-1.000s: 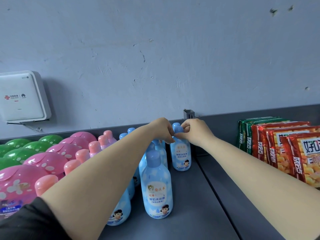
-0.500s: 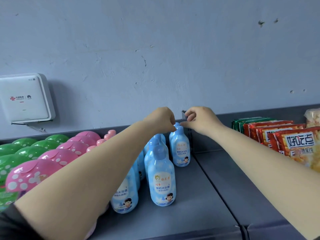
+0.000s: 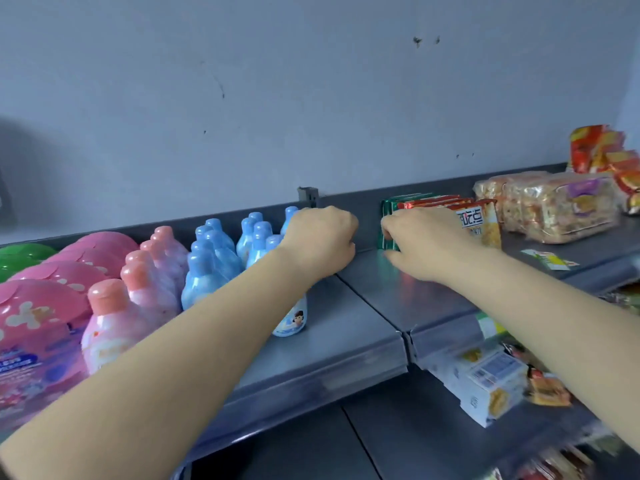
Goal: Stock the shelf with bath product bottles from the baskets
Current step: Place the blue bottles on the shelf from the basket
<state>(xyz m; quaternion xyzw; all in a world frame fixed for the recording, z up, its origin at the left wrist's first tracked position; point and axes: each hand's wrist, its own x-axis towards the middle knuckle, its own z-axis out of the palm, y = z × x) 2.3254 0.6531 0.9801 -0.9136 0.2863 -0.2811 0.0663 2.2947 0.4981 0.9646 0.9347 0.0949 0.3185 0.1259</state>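
Several blue bath bottles point(image 3: 221, 251) stand in rows on the grey shelf point(image 3: 346, 327). The front one point(image 3: 292, 320) is partly hidden behind my left forearm. Pink bottles point(image 3: 114, 320) stand in a row to their left. My left hand point(image 3: 318, 237) hovers at the right edge of the blue bottles, its fingers curled under and holding nothing. My right hand point(image 3: 422, 244) is further right over the bare shelf, just in front of the green snack packs point(image 3: 388, 209). Its fingers are loosely bent and hold nothing. No basket is in view.
Pink domed tubs point(image 3: 38, 306) and green ones point(image 3: 20, 254) fill the shelf's left end. Red and orange snack packs point(image 3: 481, 223) and wrapped cakes point(image 3: 561, 206) stand on the right. A metal bracket point(image 3: 308, 195) sticks up at the back. Boxes point(image 3: 491, 386) lie on the lower shelf.
Both hands have let go of the blue bottle's cap and drawn apart. My right hand moved right towards the snack packs. My view has swung right and down.
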